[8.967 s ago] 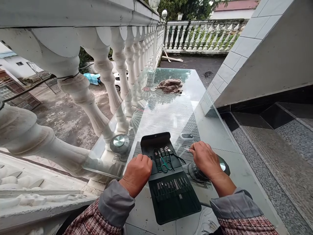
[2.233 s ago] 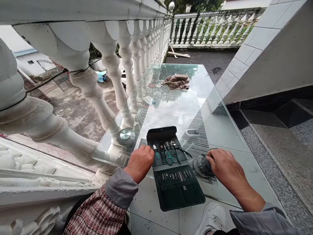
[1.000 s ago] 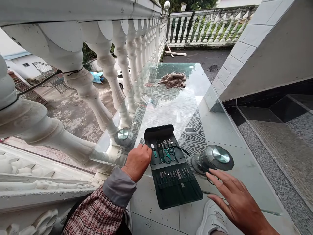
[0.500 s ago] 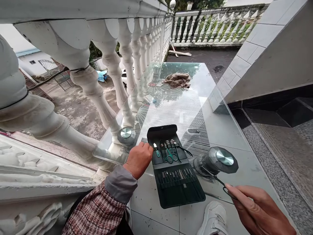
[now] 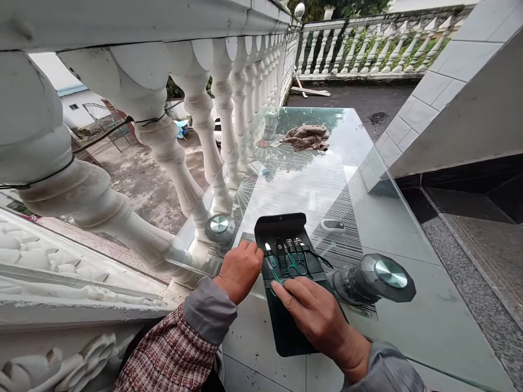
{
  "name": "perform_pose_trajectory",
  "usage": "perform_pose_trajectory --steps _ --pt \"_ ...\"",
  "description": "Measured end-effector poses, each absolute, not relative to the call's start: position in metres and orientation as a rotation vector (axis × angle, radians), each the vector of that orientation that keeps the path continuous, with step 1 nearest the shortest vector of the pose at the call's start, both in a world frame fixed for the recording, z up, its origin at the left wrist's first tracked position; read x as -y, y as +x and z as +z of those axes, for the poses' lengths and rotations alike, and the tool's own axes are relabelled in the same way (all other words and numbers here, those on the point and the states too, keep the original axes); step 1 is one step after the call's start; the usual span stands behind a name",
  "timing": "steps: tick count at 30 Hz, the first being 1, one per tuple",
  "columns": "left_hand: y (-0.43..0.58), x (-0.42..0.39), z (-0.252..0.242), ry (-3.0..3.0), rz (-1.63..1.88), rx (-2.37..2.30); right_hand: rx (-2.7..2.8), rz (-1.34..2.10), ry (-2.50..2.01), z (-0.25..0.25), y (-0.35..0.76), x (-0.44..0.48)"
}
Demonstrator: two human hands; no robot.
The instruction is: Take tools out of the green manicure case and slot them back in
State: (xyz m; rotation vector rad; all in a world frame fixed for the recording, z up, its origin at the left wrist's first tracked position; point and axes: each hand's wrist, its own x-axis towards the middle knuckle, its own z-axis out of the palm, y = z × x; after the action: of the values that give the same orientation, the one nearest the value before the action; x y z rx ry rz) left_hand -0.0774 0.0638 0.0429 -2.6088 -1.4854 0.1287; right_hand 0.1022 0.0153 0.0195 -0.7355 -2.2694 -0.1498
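Note:
A black manicure case [image 5: 286, 335] lies unfolded on the glass table. My left hand [image 5: 241, 269] is closed on the case's left edge, near its upper half. My right hand [image 5: 316, 316] pinches a pair of green-handled scissors [image 5: 273, 270] over the middle of the case, blades toward the upper left. Strapped in the upper half are a green-handled tool [image 5: 270, 257], nail clippers [image 5: 298, 247] and another pair of green scissors [image 5: 297, 268]. My right hand covers most of the lower row of slim metal tools.
A crumpled brown cloth [image 5: 306, 137] lies at the table's far end. Round metal-capped supports [image 5: 390, 275] hold the glass table [image 5: 412, 261] at its corners. A white balustrade [image 5: 159, 141] runs along the left; a tiled wall [image 5: 433, 103] slopes on the right.
My right hand has moved left from beyond the case's right side, bringing the scissors over the case. My left hand keeps its hold on the edge. The view has shifted slightly.

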Motion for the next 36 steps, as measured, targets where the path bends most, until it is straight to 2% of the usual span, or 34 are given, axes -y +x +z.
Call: perform_pose_trajectory --steps 15,24,36 --pt "-0.079 -0.062 0.042 -2.662 0.135 1.467 2.362 -0.340 -0.813 0.016 0.087 -0.023" --pt "-0.078 -0.063 0.042 -2.672 0.133 1.475 2.420 -0.156 -0.896 0.014 0.080 -0.027" --pt "-0.078 -0.063 0.040 -2.684 0.134 1.472 2.210 -0.017 -1.337 0.020 0.071 -0.034"
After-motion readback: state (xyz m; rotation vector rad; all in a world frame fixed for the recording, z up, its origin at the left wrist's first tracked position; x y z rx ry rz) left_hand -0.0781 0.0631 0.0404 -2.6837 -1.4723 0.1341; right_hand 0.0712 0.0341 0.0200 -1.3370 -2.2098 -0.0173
